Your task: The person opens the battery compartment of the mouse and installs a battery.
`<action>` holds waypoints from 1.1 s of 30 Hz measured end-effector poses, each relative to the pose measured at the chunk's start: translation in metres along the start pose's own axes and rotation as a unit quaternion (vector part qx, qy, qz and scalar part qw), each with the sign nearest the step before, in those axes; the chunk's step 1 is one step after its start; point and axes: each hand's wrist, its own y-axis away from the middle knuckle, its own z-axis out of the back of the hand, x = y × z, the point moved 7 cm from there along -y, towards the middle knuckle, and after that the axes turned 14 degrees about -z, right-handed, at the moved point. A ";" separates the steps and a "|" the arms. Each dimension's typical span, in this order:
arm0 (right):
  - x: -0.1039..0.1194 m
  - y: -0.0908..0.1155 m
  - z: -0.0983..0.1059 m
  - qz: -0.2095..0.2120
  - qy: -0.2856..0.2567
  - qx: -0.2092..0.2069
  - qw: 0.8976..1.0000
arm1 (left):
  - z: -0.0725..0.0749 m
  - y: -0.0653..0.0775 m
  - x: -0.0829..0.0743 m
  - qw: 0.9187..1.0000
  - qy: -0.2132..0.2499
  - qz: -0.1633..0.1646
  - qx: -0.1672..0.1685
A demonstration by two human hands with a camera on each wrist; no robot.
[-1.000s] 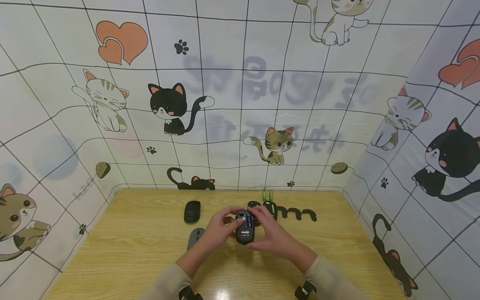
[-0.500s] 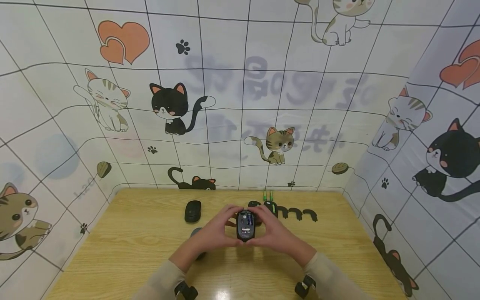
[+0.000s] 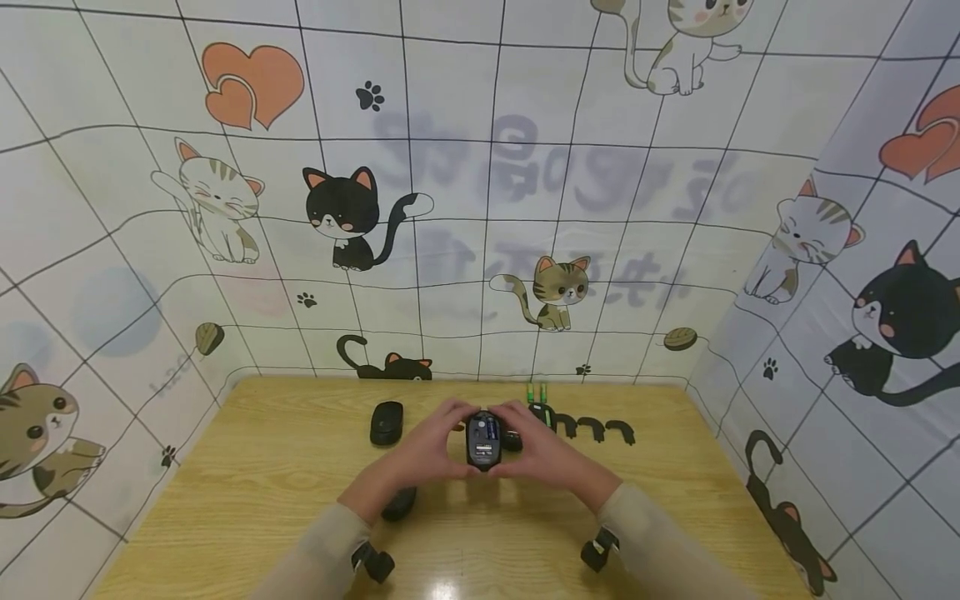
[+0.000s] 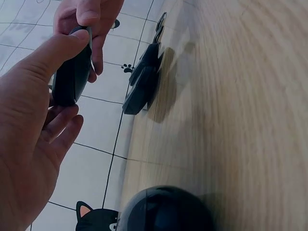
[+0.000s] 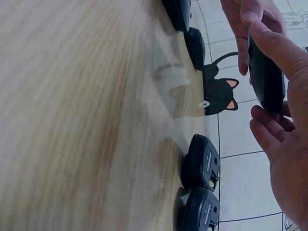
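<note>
Both my hands hold a black computer mouse (image 3: 483, 442) by its ends, underside facing me in the head view. Its battery bay is uncovered, with blue batteries inside. The left hand (image 3: 431, 446) pinches it between thumb and fingers from the left, and the right hand (image 3: 538, 443) does the same from the right. In the left wrist view the mouse (image 4: 73, 77) appears edge-on, raised above the table, with my left thumb at its near end. The right wrist view shows my right fingers (image 5: 269, 126) under the other edge of the mouse (image 5: 264, 74).
Behind the right hand lie upturned mice (image 3: 542, 412), one partly hidden. Two green batteries (image 3: 536, 392) stand behind them, and several dark curved covers (image 3: 591, 427) lie to the right. A black mouse (image 3: 386, 422) sits back left; another mouse (image 3: 400, 504) is partly under my left forearm.
My left thumb has left the underside of the mouse for its near end. Both hands now hold the mouse by its ends and have shifted it slightly up and left in the head view.
</note>
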 end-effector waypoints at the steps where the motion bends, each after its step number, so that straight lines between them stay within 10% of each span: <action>1: 0.000 -0.002 0.001 0.000 0.008 -0.001 1.000 | 0.001 -0.001 0.001 1.000 -0.004 -0.002 0.002; 33: -0.034 -0.058 -0.003 -0.024 0.148 -0.022 0.988 | -0.006 -0.034 0.058 0.989 -0.108 0.056 0.078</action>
